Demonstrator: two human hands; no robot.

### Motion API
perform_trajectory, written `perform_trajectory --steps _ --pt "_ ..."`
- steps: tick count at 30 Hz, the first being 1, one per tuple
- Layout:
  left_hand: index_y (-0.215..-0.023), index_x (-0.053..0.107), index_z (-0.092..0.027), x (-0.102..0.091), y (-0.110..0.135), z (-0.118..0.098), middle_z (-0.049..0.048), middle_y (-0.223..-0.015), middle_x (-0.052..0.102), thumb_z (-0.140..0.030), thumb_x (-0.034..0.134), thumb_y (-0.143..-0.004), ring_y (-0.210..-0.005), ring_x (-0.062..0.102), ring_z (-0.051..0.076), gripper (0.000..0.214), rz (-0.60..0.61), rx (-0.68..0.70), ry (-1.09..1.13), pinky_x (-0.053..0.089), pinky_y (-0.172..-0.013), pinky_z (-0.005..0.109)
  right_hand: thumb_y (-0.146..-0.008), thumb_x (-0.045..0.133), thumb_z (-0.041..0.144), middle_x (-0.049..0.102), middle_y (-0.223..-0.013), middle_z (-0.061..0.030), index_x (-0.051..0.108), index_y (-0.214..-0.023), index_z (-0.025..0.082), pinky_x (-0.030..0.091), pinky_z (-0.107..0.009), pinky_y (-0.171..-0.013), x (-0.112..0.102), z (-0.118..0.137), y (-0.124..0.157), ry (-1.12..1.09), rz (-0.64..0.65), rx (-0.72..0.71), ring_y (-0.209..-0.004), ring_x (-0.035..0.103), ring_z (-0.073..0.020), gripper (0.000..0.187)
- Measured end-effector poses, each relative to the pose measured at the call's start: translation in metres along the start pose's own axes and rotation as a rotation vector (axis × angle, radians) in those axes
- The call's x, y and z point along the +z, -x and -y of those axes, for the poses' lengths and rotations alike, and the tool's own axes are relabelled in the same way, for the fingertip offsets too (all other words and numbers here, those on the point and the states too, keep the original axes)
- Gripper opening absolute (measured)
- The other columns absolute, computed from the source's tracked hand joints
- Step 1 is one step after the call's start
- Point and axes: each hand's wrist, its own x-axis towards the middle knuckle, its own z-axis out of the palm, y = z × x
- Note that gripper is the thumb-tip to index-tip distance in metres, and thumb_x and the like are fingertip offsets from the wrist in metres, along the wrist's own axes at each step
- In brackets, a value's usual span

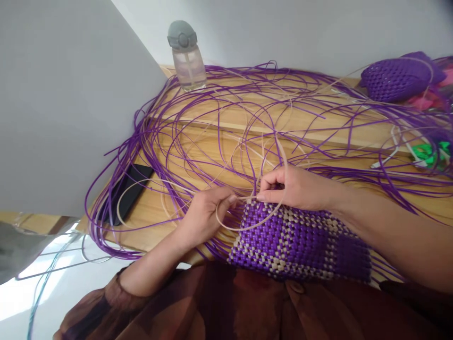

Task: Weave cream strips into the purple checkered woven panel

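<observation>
A woven panel (304, 241) of purple and beige plastic strands lies at the table's front edge, against my clothing. My left hand (210, 212) is closed at the panel's upper left corner, pinching a thin beige strand (247, 225) between thumb and fingers. Just to its right, my right hand (290, 186) also pinches beige strand at the panel's top edge. The beige strand loops up past the right hand and curves down in front of the weave. Long loose purple strands (166, 189) fan out from the panel across the table.
A clear bottle with a grey-green lid (187, 56) stands at the back left. A black phone (132, 191) lies under strands at left. A purple woven piece (399, 78), a white cable (389, 148) and a green bundle (430, 153) are at right. Walls border the table (198, 151).
</observation>
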Motion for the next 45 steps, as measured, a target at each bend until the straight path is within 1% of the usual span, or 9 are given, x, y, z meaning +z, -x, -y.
perform_trajectory --steps 6,11,14,18,21,27,34,40,45 --pt "-0.070 0.061 -0.015 0.009 0.018 0.020 0.0065 -0.085 0.070 -0.042 0.055 -0.093 -0.081 0.061 0.016 0.036 -0.031 -0.191 0.398 0.045 -0.074 0.025 -0.079 0.064 0.041 0.065 -0.071 -0.0014 0.069 -0.074 0.017 0.036 -0.027 -0.060 -0.004 0.002 0.000 -0.088 0.073 0.064 -0.064 0.052 -0.0122 0.025" --pt "-0.066 0.059 -0.013 0.003 0.008 0.019 0.0089 -0.089 0.070 -0.039 0.065 -0.087 -0.077 0.062 0.013 0.034 -0.102 -0.385 0.945 0.047 -0.065 0.021 -0.078 0.066 0.038 0.067 -0.075 -0.0018 0.070 -0.080 0.016 0.039 -0.026 -0.061 -0.003 0.007 0.003 -0.054 0.045 0.029 -0.067 0.054 -0.0128 0.022" --pt "-0.077 0.061 -0.014 0.006 0.001 0.011 0.0074 -0.091 0.069 -0.040 0.070 -0.083 -0.088 0.067 0.016 0.028 -0.182 -0.429 1.119 0.052 -0.063 0.020 -0.079 0.064 0.036 0.065 -0.071 -0.0013 0.069 -0.079 0.016 0.038 -0.026 -0.059 -0.001 0.011 0.006 0.000 -0.007 -0.018 -0.065 0.053 -0.0124 0.020" --pt "-0.106 0.064 -0.019 0.020 -0.007 -0.003 0.0043 -0.095 0.069 -0.030 0.082 -0.073 -0.080 0.067 0.014 0.040 -0.050 -0.354 1.028 0.052 -0.051 0.017 -0.080 0.063 0.033 0.061 -0.066 0.0007 0.067 -0.077 0.017 0.034 -0.025 -0.055 0.002 0.012 0.008 0.077 -0.059 -0.065 -0.060 0.050 -0.0106 0.017" --pt "-0.095 0.065 -0.015 0.028 -0.017 -0.012 0.0008 -0.082 0.067 -0.029 0.085 -0.068 -0.058 0.058 0.007 0.036 0.080 -0.299 0.937 0.048 -0.042 0.015 -0.080 0.062 0.034 0.058 -0.064 0.0023 0.065 -0.074 0.018 0.032 -0.025 -0.054 0.001 0.010 0.008 0.107 -0.071 -0.099 -0.057 0.046 -0.0096 0.018" --pt "-0.077 0.059 -0.013 0.028 -0.036 -0.018 -0.0054 -0.060 0.058 -0.033 0.088 -0.063 -0.040 0.047 0.003 0.038 0.066 -0.294 0.826 0.038 -0.033 0.013 -0.081 0.062 0.042 0.055 -0.064 0.0032 0.065 -0.075 0.018 0.031 -0.025 -0.053 0.000 0.006 0.011 0.032 -0.066 -0.073 -0.057 0.043 -0.0092 0.025" --pt "-0.071 0.054 -0.011 0.024 -0.035 -0.015 -0.0012 -0.064 0.064 -0.032 0.088 -0.062 -0.047 0.061 0.007 0.041 0.121 -0.411 0.891 0.046 -0.044 0.014 -0.085 0.058 0.040 0.064 -0.073 0.0010 0.070 -0.082 0.020 0.037 -0.026 -0.060 -0.011 -0.002 0.007 -0.004 0.074 -0.055 -0.065 0.052 -0.0124 0.024" --pt "-0.070 0.051 -0.012 0.021 -0.037 -0.008 -0.0023 -0.069 0.062 -0.031 0.088 -0.063 -0.049 0.060 0.005 0.042 0.221 -0.399 0.966 0.048 -0.047 0.014 -0.077 0.064 0.037 0.069 -0.078 0.0006 0.073 -0.087 0.022 0.041 -0.028 -0.064 -0.019 0.001 0.004 0.066 0.088 -0.037 -0.069 0.058 -0.0146 0.020" --pt "-0.080 0.057 -0.014 0.026 -0.037 -0.005 -0.0046 -0.071 0.060 -0.032 0.086 -0.067 -0.051 0.057 0.005 0.037 0.185 -0.321 0.968 0.047 -0.042 0.015 -0.074 0.066 0.034 0.066 -0.071 0.0007 0.072 -0.080 0.020 0.039 -0.027 -0.058 -0.018 0.007 0.000 0.085 0.097 -0.017 -0.063 0.054 -0.0130 0.016"
